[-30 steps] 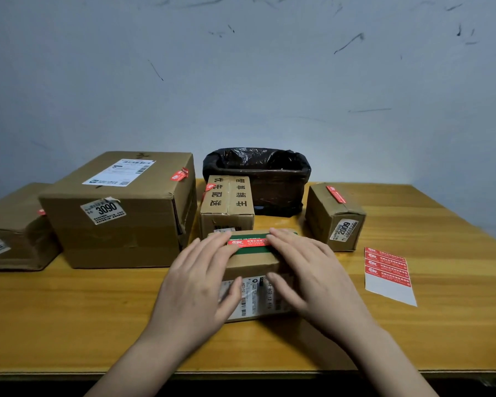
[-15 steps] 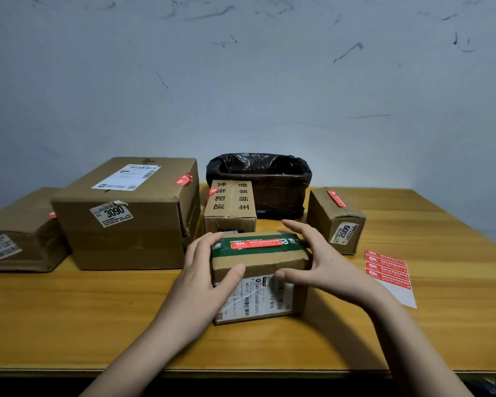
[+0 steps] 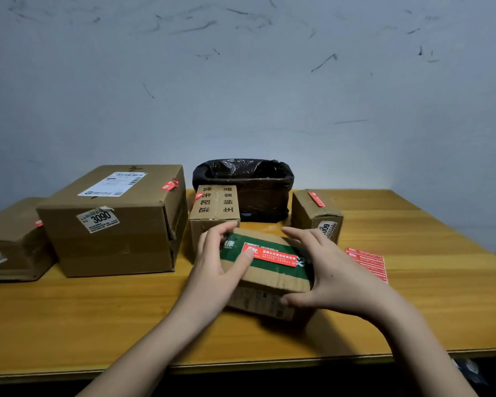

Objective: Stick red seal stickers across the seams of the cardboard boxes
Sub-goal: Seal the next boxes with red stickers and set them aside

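Note:
A small cardboard box [image 3: 272,277] with green tape on top is tilted and lifted slightly off the table's middle. A red seal sticker [image 3: 272,256] lies along the green tape. My left hand [image 3: 221,270] grips the box's left end, thumb on the sticker's left tip. My right hand [image 3: 330,273] grips its right end, thumb under the front edge. A sheet of red seal stickers [image 3: 367,262] lies on the table to the right, partly hidden behind my right hand.
A large box [image 3: 118,224] marked 3090, a box at far left [image 3: 9,245], a printed box [image 3: 215,204] and a small box at right [image 3: 315,216] stand behind, each with a red sticker. A bin with a black bag [image 3: 246,187] sits by the wall. The wooden table's front edge [image 3: 241,365] is near.
My hands went from pressing the sticker flat to gripping the box's ends. The box has been lifted, tilted and turned a little clockwise.

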Action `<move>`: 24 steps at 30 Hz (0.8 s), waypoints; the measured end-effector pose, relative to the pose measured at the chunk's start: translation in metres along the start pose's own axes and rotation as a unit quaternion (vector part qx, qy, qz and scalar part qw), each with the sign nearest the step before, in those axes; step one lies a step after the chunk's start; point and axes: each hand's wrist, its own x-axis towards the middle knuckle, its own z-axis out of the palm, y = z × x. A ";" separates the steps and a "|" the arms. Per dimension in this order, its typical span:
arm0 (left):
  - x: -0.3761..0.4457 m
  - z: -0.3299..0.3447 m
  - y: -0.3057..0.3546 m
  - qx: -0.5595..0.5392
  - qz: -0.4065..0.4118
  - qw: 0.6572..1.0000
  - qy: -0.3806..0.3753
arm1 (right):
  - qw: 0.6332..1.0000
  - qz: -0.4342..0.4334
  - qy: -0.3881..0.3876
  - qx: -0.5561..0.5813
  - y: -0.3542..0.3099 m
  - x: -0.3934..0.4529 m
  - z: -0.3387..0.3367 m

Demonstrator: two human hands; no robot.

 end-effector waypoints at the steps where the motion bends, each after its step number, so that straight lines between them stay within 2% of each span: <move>1: 0.004 0.003 0.004 -0.013 0.005 1.000 -0.008 | 1.000 0.003 0.008 -0.024 0.000 -0.004 -0.003; 7: 0.033 0.028 0.025 -0.036 0.022 0.999 -0.022 | 0.992 0.078 0.088 -0.051 -0.001 -0.018 -0.013; 14: 0.048 0.034 0.039 0.005 0.017 1.000 -0.002 | 0.968 0.184 0.167 -0.016 -0.005 -0.002 -0.021; 19: 0.040 0.037 0.045 -0.103 -0.081 0.989 -0.066 | 0.958 0.219 0.186 0.003 -0.007 0.026 -0.026; 24: 0.048 0.048 0.049 -0.162 -0.158 0.966 -0.123 | 0.956 0.230 0.182 -0.005 -0.016 0.046 -0.023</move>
